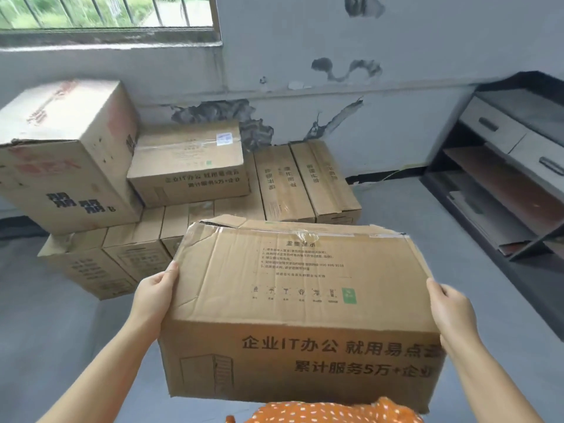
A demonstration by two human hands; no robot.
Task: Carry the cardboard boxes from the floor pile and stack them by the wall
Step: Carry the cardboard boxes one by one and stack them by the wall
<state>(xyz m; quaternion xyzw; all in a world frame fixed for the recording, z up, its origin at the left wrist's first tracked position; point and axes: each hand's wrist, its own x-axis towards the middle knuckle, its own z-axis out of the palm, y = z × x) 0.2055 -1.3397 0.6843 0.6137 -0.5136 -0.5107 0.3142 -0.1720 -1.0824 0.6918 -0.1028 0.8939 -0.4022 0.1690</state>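
A person held a creased cardboard box (300, 303) in the lower centre of the frame, off the floor. The left hand (154, 296) gripped its left end with the thumb on top, and the right hand (451, 306) clasped the right end likewise. Beyond it, in the middle left, stacked boxes (171, 190) stood against the peeling wall (351, 96), a large one (65, 154) tilted on top. A grey shelf unit (506, 166) stood at right, a barred window (100, 13) upper left.
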